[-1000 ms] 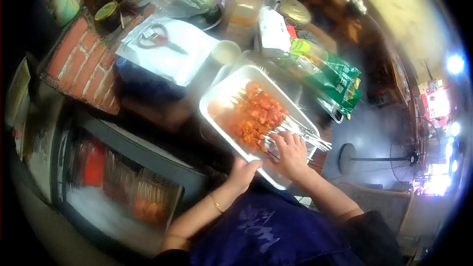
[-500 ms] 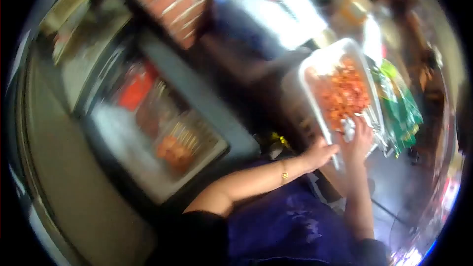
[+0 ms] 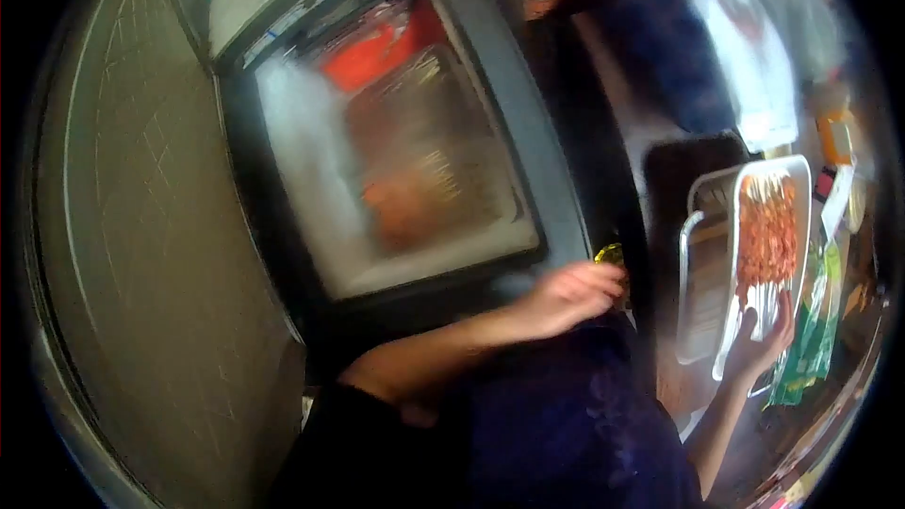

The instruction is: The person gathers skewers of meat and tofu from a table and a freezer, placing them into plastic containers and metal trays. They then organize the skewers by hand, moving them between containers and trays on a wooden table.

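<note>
A white tray [image 3: 804, 190] on the right holds rows of meat skewers [image 3: 768, 240] with their pale sticks pointing toward me. Over the near stick ends lies my right hand [image 3: 762, 344], its thumb and fingers closed around them inside the tray. My left hand [image 3: 575, 300] is off the tray, near the front corner of an open chest freezer [image 3: 556, 160]. Its fingers are curled in, slightly blurred, and I see nothing in them. Inside the freezer are bagged skewers [image 3: 405, 207] and a red package [image 3: 372, 55].
Another clear tray [image 3: 690, 306] sits left of the skewer tray. A green bag [image 3: 809, 349] lies along its right side. Behind are a white plastic bag [image 3: 754, 47] and a dark blue container [image 3: 665, 47]. A brown panel [image 3: 151, 207] lines the left.
My left hand has let go of the tray's rim and moved left toward the freezer. My right hand stays at the skewers' stick ends. The view has turned left.
</note>
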`<control>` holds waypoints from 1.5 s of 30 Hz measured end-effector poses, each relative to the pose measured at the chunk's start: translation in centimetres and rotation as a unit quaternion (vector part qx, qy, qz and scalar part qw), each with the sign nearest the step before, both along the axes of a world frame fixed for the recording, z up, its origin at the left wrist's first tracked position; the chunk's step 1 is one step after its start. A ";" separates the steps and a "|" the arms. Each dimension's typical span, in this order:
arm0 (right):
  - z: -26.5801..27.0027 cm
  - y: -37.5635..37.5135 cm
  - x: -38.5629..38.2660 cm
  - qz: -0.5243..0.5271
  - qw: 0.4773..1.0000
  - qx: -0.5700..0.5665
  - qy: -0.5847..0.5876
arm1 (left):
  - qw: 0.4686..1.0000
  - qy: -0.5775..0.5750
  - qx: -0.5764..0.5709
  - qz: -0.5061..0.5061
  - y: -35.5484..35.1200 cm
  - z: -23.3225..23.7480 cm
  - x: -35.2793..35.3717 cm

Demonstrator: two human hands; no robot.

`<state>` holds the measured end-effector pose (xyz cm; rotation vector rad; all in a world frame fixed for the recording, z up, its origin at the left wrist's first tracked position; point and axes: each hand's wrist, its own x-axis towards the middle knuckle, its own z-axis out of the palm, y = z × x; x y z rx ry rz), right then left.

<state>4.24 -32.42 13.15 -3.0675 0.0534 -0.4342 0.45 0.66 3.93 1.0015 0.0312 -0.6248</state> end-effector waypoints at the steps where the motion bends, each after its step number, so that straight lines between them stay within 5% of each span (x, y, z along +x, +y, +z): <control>1: 0.3 1.4 0.6 0.048 0.997 0.053 -0.026 | 0.987 0.030 0.131 0.087 3.8 -1.6 -1.3; 3: 0.3 6.4 1.6 0.140 0.973 0.175 -0.059 | 0.930 0.075 0.225 0.280 12.4 -4.3 -3.9; 4: 0.8 10.1 2.3 0.158 0.948 0.275 0.002 | 0.917 0.002 0.239 0.320 17.4 -7.1 -5.8; 5: 1.2 13.0 3.2 0.222 0.934 0.275 0.057 | 0.860 0.041 0.387 0.331 20.7 -7.1 -7.7; 9: -1.3 25.8 7.2 0.364 0.846 0.334 0.202 | 0.508 0.093 0.803 0.296 33.3 -10.5 -14.4; 13: -9.7 34.6 9.1 0.370 0.766 0.415 0.322 | 0.458 0.121 0.826 0.306 36.0 -8.9 -18.7; 15: -18.8 38.2 10.1 0.221 0.684 0.538 0.440 | 0.431 0.154 0.860 0.225 34.9 -7.7 -18.1; 18: -24.7 40.9 14.0 0.151 0.679 0.518 0.497 | 0.415 0.173 0.869 0.206 33.1 -6.8 -18.0; 21: -36.5 43.5 17.4 0.066 0.624 0.516 0.583 | 0.418 0.209 0.854 0.228 32.4 -7.1 -18.7; 26: -41.4 45.6 17.8 -0.057 0.595 0.571 0.563 | 0.452 0.256 0.828 0.210 33.0 -5.7 -16.6; 28: -41.6 45.0 18.2 -0.106 0.550 0.586 0.585 | 0.453 0.261 0.825 0.213 31.8 -4.9 -16.1; 30: -36.8 45.1 19.5 -0.115 0.561 0.520 0.634 | 0.441 0.250 0.837 0.207 30.0 -3.8 -15.4; 36: -31.0 40.2 17.2 0.162 0.726 0.463 0.482 | 0.435 0.173 0.858 0.212 29.7 -4.5 -14.1; 38: -25.4 39.5 15.6 0.116 0.731 0.455 0.494 | 0.450 0.207 0.838 0.230 29.7 -4.2 -13.8; 42: -13.3 37.5 11.9 -0.083 0.617 0.563 0.543 | 0.422 0.170 0.856 0.246 32.1 -6.9 -16.9; 45: -9.9 30.0 10.1 -0.099 0.565 0.639 0.513 | 0.372 0.099 0.888 0.252 33.0 -8.6 -15.7</control>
